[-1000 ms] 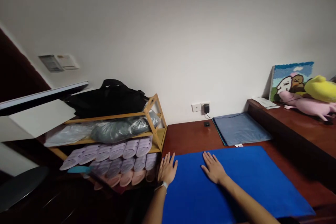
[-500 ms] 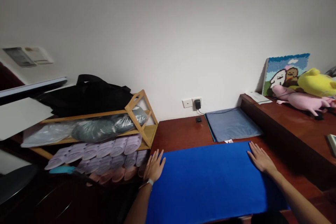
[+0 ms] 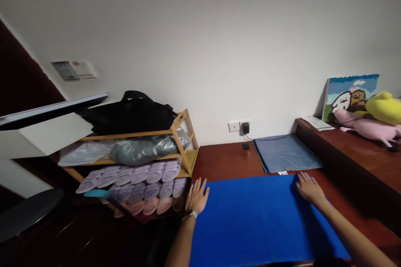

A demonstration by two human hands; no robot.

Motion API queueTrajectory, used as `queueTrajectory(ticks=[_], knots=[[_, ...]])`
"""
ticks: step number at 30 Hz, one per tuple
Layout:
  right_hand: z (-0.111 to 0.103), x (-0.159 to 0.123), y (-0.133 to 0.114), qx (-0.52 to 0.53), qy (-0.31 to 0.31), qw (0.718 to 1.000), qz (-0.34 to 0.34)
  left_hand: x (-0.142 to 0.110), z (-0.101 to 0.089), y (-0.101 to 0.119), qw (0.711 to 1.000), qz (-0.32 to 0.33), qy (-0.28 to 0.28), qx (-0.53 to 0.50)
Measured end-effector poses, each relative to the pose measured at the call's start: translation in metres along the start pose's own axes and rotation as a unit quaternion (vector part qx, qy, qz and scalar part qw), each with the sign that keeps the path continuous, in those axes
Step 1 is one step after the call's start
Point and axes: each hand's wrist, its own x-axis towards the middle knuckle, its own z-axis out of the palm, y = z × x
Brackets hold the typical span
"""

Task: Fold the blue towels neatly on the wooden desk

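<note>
A blue cloth (image 3: 250, 217) lies spread flat over the reddish-brown table. At its far left corner rests my left hand (image 3: 197, 198), palm down with the fingers apart, a watch on its wrist. My right hand (image 3: 310, 190) is over the far right corner, its fingers a little bent and holding nothing visible. A dark shadow from the right arm falls across the cloth. Just beyond the far edge lies a folded grey-blue cloth (image 3: 286, 153) with a small white tag.
Left of the table stands a wooden rack (image 3: 188, 150) with slippers (image 3: 140, 174), bagged items and a black bag (image 3: 131, 114). A raised ledge (image 3: 354, 150) on the right holds a pink plush toy (image 3: 369, 127) and a picture. A black plug (image 3: 246, 128) sits in the wall socket.
The view has turned slightly left. My right hand has moved leftward relative to the blue cloth, from its right edge onto the corner. My left hand stays at the left corner.
</note>
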Motion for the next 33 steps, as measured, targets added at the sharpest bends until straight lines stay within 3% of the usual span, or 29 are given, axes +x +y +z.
queueTrajectory(ticks=[3,7,9,10,12,14,20,23,25,27,33], knots=[[-0.003,-0.022,-0.102,0.056,0.019,0.99,-0.127,0.0,0.001,0.0,1.0,-0.002,0.002,0.004],[0.001,-0.054,-0.238,0.143,-0.015,0.948,-0.285,0.0,0.003,0.0,1.0,-0.003,0.008,0.009],[0.004,-0.061,-0.271,0.155,-0.04,0.936,-0.314,0.0,0.003,-0.001,1.0,-0.001,0.007,0.011],[0.005,-0.061,-0.275,0.156,-0.047,0.935,-0.315,0.001,0.003,-0.001,1.0,0.0,0.006,0.01],[0.009,-0.056,-0.26,0.153,-0.045,0.94,-0.301,0.001,0.004,-0.002,1.0,0.0,0.007,0.007],[0.012,-0.045,-0.217,0.143,-0.032,0.951,-0.273,0.002,0.004,-0.003,1.0,-0.002,0.01,0.002],[0.01,-0.01,-0.017,0.096,-0.029,0.992,-0.083,0.006,0.01,-0.007,1.0,0.001,0.018,0.007],[0.005,-0.002,0.057,0.093,-0.033,0.995,-0.035,0.009,0.013,-0.012,1.0,0.005,0.018,0.011],[0.005,0.0,0.083,0.1,-0.03,0.994,-0.033,0.01,0.015,-0.015,1.0,0.004,0.019,0.013],[0.008,0.001,0.094,0.112,-0.021,0.993,-0.036,0.012,0.013,-0.016,1.0,0.006,0.019,0.015],[0.01,0.002,0.095,0.135,-0.017,0.99,-0.034,0.007,-0.01,-0.002,0.997,0.011,0.029,0.065]])
